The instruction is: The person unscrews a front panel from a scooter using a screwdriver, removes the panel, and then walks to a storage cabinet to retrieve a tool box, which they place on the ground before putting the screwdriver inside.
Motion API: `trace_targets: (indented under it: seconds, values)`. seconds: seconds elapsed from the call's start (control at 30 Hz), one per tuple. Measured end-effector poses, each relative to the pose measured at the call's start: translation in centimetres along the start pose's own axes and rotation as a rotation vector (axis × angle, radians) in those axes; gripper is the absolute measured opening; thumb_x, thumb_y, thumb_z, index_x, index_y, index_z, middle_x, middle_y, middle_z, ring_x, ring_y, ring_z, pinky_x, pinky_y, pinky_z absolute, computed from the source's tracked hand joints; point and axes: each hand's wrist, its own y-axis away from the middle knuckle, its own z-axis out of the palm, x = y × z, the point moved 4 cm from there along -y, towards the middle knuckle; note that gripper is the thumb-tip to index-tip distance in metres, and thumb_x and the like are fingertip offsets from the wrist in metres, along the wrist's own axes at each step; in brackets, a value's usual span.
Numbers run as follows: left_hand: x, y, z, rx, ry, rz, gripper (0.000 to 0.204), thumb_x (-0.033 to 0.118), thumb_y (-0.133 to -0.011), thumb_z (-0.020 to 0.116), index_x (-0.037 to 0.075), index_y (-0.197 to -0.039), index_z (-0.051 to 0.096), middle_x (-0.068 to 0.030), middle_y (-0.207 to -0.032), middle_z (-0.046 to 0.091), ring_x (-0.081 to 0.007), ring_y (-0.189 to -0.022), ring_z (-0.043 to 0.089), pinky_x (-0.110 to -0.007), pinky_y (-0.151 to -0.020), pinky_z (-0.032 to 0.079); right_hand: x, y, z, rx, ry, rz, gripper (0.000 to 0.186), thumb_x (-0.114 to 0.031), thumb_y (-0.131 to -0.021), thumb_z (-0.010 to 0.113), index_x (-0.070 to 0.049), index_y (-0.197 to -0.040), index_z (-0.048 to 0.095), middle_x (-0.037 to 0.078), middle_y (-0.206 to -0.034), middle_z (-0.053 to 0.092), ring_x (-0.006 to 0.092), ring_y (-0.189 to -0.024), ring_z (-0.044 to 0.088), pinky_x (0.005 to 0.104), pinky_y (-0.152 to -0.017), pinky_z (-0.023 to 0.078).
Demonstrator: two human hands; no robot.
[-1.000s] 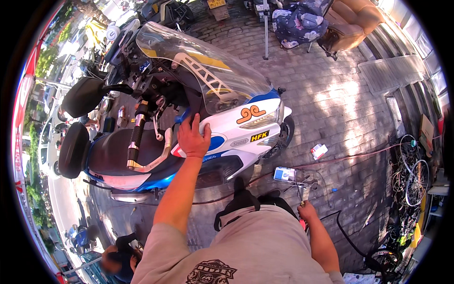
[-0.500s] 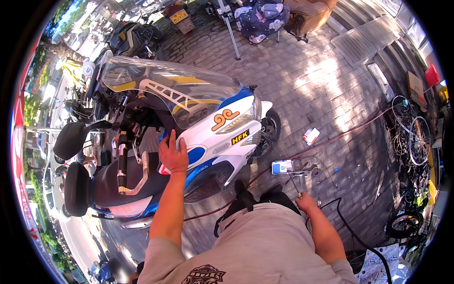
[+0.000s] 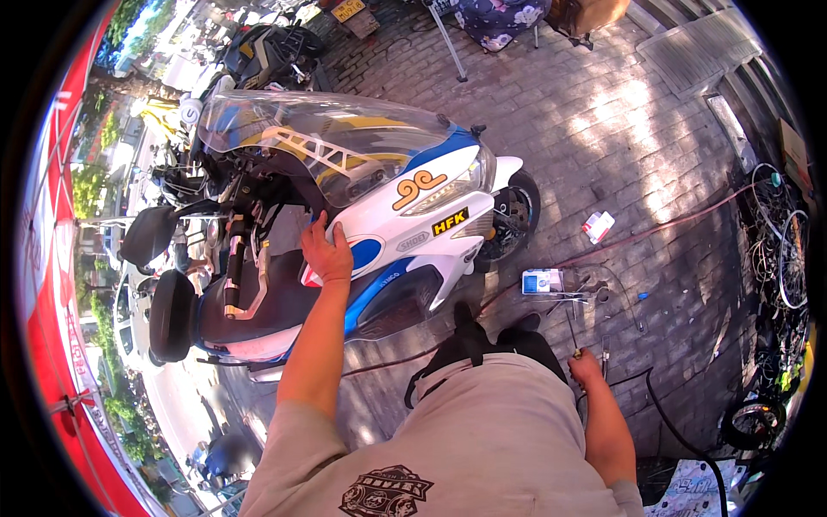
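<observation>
My left hand [image 3: 329, 250] rests on the white front fairing [image 3: 388, 227] of a blue-and-white scooter, fingers extended and slightly apart near its upper edge. The clear windscreen [image 3: 284, 125] rises above that hand; the handlebar grip [image 3: 235, 280] and dark seat [image 3: 276, 297] are to its left. My right hand [image 3: 584, 366], low at my right side, is closed on a long thin metal tool [image 3: 571, 329] pointing forward. A black hose [image 3: 659, 414] runs near that hand. Just beyond the tool, a small blue-and-white box [image 3: 541, 282] lies on the paving among loose tools [image 3: 594, 293].
Parked motorbikes [image 3: 267, 56] stand behind the scooter. A red-and-white box [image 3: 597, 227] and a reddish hose [image 3: 680, 226] lie on the pavers [image 3: 551, 129]. Bicycle wheels [image 3: 784, 258] line the right side, near steps [image 3: 698, 47]. A red-and-white canopy [image 3: 65, 327] edges the left.
The view has shifted, moving the scooter within the picture. My left hand stays on the fairing, and my right hand still holds the tool low at my side.
</observation>
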Motion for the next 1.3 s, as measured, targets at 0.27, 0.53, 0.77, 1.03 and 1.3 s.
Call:
trace_targets:
  seconds: [0.27,0.53,0.77,1.03,1.3]
  values:
    - [-2.0,-0.8,-0.2,-0.075,0.236,-0.201,0.038,0.020,-0.085,0.080,0.007,-0.119,0.070,-0.0143,-0.116,0.067,-0.0335,-0.111,0.064,-0.040,-0.101,0.051,6.1,-2.5,-3.1,-0.030,0.042,0.023,0.055,-0.016,-0.088,0.064,0.003,-0.139,0.053,0.015,-0.080,0.070,0.0224,-0.059,0.067,0.0378,-0.052,0.053]
    - [-2.1,0.4,-1.9,-0.049,0.216,-0.248,0.034,0.016,-0.082,0.078,0.008,-0.113,0.066,-0.0140,-0.115,0.067,-0.0371,-0.111,0.064,-0.042,-0.098,0.050,-2.0,0.3,-7.7,-0.089,0.020,0.008,0.057,-0.016,-0.089,0.065,0.005,-0.140,0.052,0.017,-0.086,0.072,0.0262,-0.063,0.070,0.0401,-0.057,0.056]
    - [-1.8,0.4,-1.3,-0.006,0.090,-0.182,0.033,0.015,-0.082,0.074,0.007,-0.112,0.062,-0.0127,-0.112,0.065,-0.0368,-0.110,0.061,-0.045,-0.098,0.048,-1.4,-0.5,-8.1,-0.056,0.028,-0.049,0.052,-0.016,-0.089,0.068,0.004,-0.135,0.054,0.018,-0.090,0.072,0.0266,-0.071,0.070,0.0402,-0.062,0.056]
    - [-1.4,1.0,-0.6,0.084,-0.075,-0.110,0.036,0.020,-0.080,0.071,0.007,-0.111,0.058,-0.0127,-0.108,0.064,-0.0368,-0.105,0.060,-0.047,-0.093,0.047,-1.5,5.0,-10.1,-0.036,-0.063,0.016,0.038,-0.011,-0.092,0.066,0.003,-0.126,0.056,0.016,-0.081,0.070,0.0230,-0.057,0.069,0.0400,-0.052,0.056]
    - [0.2,0.6,0.4,0.175,-0.220,-0.130,0.033,0.031,-0.088,0.069,0.008,-0.107,0.058,-0.0133,-0.102,0.062,-0.0378,-0.100,0.060,-0.049,-0.090,0.045,0.1,6.2,-10.6,-0.048,-0.169,0.065,0.037,-0.009,-0.088,0.067,0.003,-0.122,0.058,0.014,-0.090,0.071,0.0244,-0.074,0.071,0.0391,-0.062,0.057]
